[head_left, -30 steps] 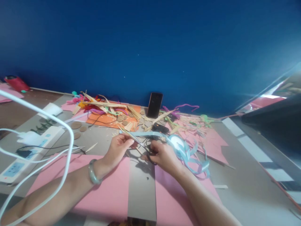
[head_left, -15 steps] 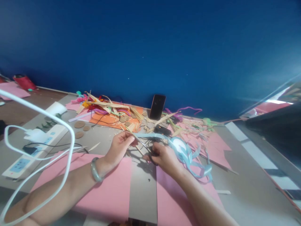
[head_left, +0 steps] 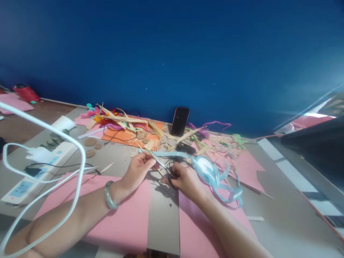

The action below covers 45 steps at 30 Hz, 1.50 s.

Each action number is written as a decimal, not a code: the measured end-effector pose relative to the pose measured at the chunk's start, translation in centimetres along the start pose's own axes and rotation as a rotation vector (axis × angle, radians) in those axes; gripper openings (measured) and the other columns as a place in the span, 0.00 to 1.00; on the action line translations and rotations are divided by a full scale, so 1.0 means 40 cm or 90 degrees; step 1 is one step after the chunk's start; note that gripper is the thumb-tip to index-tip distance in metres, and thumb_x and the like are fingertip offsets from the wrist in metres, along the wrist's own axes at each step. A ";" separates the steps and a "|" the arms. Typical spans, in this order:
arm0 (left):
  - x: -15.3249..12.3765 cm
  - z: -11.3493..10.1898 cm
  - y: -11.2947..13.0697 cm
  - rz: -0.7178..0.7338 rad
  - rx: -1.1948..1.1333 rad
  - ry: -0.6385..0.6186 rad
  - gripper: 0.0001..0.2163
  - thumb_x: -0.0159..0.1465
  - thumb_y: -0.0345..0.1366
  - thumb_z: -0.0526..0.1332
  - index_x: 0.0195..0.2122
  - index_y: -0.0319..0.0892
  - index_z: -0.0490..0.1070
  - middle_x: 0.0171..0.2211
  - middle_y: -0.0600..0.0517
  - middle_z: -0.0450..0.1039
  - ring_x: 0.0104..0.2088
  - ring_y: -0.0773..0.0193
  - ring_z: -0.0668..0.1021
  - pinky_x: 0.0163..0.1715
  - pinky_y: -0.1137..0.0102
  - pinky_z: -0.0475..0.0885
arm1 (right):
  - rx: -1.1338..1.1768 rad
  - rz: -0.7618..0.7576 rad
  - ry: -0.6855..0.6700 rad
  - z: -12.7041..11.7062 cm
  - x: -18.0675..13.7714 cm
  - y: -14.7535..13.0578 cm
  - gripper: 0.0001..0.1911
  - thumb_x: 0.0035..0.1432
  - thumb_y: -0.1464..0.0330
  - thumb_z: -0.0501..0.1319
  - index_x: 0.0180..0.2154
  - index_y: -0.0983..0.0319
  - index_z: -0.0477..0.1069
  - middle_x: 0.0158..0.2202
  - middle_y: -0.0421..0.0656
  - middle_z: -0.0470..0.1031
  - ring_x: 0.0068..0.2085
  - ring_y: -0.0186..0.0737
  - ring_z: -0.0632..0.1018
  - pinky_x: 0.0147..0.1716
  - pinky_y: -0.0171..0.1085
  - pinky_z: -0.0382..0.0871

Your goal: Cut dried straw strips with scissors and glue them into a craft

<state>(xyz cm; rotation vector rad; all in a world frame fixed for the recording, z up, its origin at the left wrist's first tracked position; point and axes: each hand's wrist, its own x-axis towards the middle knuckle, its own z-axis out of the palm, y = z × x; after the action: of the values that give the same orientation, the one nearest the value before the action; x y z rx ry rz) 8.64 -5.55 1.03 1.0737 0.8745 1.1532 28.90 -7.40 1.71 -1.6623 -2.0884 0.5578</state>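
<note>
My right hand [head_left: 181, 175] is closed round the handles of a pair of scissors [head_left: 160, 162], whose blades point up and left toward my other hand. Between thumb and fingers, my left hand [head_left: 139, 166] pinches the end of a light blue ribbon [head_left: 173, 154]. The ribbon runs right from there to its roll [head_left: 204, 165], where loose loops hang down over pink paper. The blades lie right at the ribbon beside my left fingertips; whether they cut into it is too small to tell.
Pink sheets [head_left: 126, 218] lie under my forearms. A phone [head_left: 179, 122] leans on the blue wall. Dried husk strips [head_left: 118, 118] and wooden discs [head_left: 90, 142] are strewn behind my hands. At left stand a power strip [head_left: 34, 179] and a looping white cable [head_left: 79, 179].
The scissors have shifted slightly, with the blades a little closer to my left fingertips. Both hands stay almost in the same place, and the ribbon is still held.
</note>
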 end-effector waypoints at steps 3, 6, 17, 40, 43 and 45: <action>0.000 0.000 0.004 0.003 0.007 0.003 0.07 0.60 0.37 0.63 0.32 0.37 0.71 0.29 0.50 0.78 0.30 0.66 0.79 0.36 0.70 0.74 | -0.004 0.001 0.004 0.000 0.001 0.005 0.25 0.45 0.53 0.68 0.22 0.59 0.55 0.18 0.33 0.60 0.22 0.31 0.61 0.22 0.32 0.52; 0.000 0.002 0.009 -0.005 0.009 0.004 0.06 0.60 0.36 0.62 0.32 0.37 0.71 0.28 0.50 0.77 0.30 0.66 0.79 0.35 0.70 0.74 | -0.001 0.000 0.004 -0.001 0.001 0.004 0.25 0.45 0.53 0.69 0.22 0.59 0.55 0.18 0.33 0.60 0.22 0.31 0.61 0.21 0.32 0.52; 0.003 -0.002 0.013 0.020 0.046 0.015 0.06 0.61 0.36 0.62 0.31 0.38 0.71 0.27 0.52 0.76 0.30 0.66 0.77 0.35 0.71 0.71 | -0.044 0.006 0.021 -0.014 0.001 0.000 0.23 0.45 0.54 0.68 0.21 0.59 0.58 0.17 0.34 0.62 0.21 0.32 0.62 0.21 0.32 0.53; -0.006 0.002 0.022 0.078 0.104 0.004 0.08 0.61 0.39 0.63 0.30 0.39 0.72 0.27 0.51 0.76 0.29 0.65 0.77 0.34 0.71 0.72 | -0.039 0.003 0.025 -0.015 0.001 -0.005 0.21 0.47 0.55 0.67 0.21 0.59 0.58 0.18 0.35 0.63 0.21 0.32 0.62 0.22 0.32 0.53; -0.008 0.004 0.014 0.079 0.100 -0.011 0.08 0.61 0.39 0.63 0.31 0.39 0.73 0.28 0.51 0.76 0.30 0.65 0.77 0.34 0.71 0.73 | -0.030 0.003 0.025 -0.009 0.000 -0.003 0.23 0.46 0.53 0.68 0.22 0.59 0.58 0.18 0.35 0.63 0.21 0.33 0.63 0.22 0.32 0.54; -0.008 0.005 0.006 0.075 0.093 -0.018 0.09 0.61 0.40 0.63 0.32 0.38 0.73 0.29 0.50 0.76 0.31 0.65 0.77 0.35 0.70 0.73 | -0.024 0.000 0.018 -0.005 -0.001 -0.003 0.23 0.46 0.52 0.67 0.22 0.59 0.58 0.18 0.35 0.63 0.22 0.33 0.63 0.22 0.32 0.54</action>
<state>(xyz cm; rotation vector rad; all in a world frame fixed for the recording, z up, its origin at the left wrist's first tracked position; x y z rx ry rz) 8.68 -5.87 1.30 1.2712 0.8941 1.1826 28.93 -7.43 1.95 -1.6803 -2.0911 0.4957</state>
